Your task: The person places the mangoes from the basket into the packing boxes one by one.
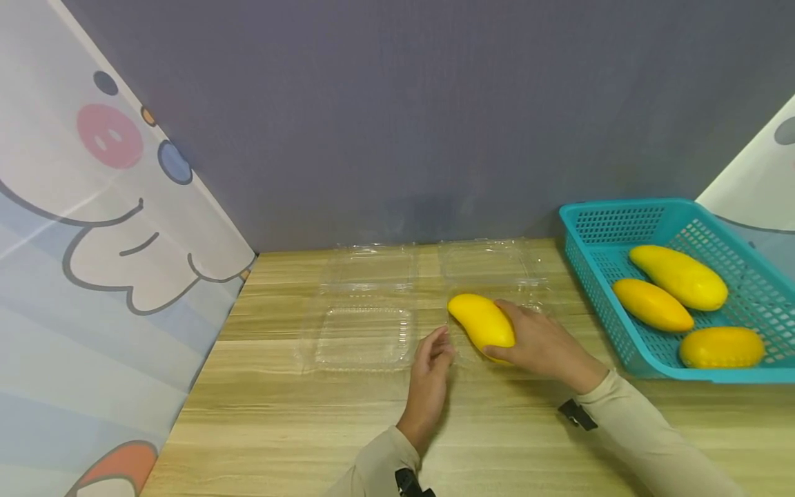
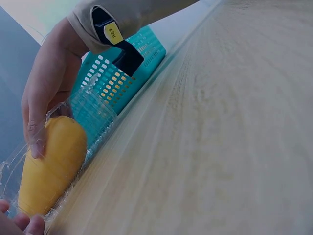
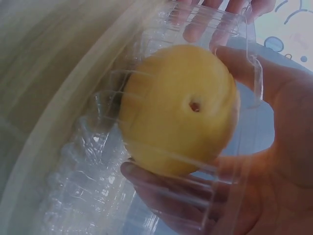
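My right hand grips a yellow mango, thumb on one side and fingers on the other. The mango is inside the base of the right-hand clear plastic clamshell box; its pointed end faces far left in the head view. At that box's left side is my left hand, its fingertips touching or very close to the plastic wall and loosely bent. To the left lies another clear clamshell box, opened flat with nothing in it.
A turquoise perforated basket stands on the right with an elongated yellow mango and two smaller ones inside. The wooden table ends at a grey wall. A cartoon-printed sheet borders the left side.
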A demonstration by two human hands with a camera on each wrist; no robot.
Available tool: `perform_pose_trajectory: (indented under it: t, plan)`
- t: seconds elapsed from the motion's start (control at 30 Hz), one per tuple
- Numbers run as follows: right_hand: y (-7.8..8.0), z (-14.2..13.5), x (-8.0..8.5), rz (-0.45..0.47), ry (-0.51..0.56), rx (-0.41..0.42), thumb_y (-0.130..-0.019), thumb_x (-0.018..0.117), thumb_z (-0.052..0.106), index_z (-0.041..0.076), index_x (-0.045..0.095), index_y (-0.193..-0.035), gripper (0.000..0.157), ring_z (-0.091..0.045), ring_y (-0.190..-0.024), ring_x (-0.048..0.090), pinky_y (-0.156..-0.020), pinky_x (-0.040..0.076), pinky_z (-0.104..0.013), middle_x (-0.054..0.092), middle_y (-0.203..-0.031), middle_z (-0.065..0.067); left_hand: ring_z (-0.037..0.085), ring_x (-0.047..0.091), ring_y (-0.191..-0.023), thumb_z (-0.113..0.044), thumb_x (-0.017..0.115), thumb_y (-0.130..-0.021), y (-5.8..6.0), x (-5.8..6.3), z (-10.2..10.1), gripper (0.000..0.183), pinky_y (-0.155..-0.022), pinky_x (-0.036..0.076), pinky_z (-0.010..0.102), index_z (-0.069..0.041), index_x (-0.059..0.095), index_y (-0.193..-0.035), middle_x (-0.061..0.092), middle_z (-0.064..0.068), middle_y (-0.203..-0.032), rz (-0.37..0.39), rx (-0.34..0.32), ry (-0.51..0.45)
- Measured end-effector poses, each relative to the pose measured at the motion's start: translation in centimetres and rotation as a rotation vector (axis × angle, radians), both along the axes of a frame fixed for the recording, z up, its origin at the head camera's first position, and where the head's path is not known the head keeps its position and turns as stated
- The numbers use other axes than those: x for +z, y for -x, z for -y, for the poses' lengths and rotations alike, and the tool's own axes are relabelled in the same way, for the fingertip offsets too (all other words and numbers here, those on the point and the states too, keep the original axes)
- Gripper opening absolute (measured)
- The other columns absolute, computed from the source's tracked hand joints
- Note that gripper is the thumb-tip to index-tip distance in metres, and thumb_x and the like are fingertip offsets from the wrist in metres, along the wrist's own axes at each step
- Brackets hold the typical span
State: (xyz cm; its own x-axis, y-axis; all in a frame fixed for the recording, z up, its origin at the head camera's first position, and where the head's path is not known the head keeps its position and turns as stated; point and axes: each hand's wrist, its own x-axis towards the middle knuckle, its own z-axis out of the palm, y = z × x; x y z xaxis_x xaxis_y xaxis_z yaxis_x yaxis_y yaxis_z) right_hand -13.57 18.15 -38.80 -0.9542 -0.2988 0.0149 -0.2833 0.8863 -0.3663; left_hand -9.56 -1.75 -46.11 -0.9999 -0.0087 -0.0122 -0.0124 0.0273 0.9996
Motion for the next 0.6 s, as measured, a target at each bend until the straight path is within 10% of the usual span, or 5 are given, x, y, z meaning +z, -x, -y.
perform_pose_trajectory:
  t: [0.6]
  plan:
    - [-0.9, -0.99, 0.94, -0.04, -0.07, -0.002, -0.094, 0.061, 0.052, 0.008, 0.05, -0.144, 0.068, -0.049, -0.121, 0.057, -0.094, 0.048, -0.064, 0.056, -0.139, -0.026, 0.017, 0.051, -0.119, -0.023, 0.052, -0.101, -0.14, 0.1, 0.13, 0.043, -0.102, 0.044, 0.034, -0.019, 0.05, -0.143, 0.053, 0.006, -0.137, 0.018, -0.007, -0.005]
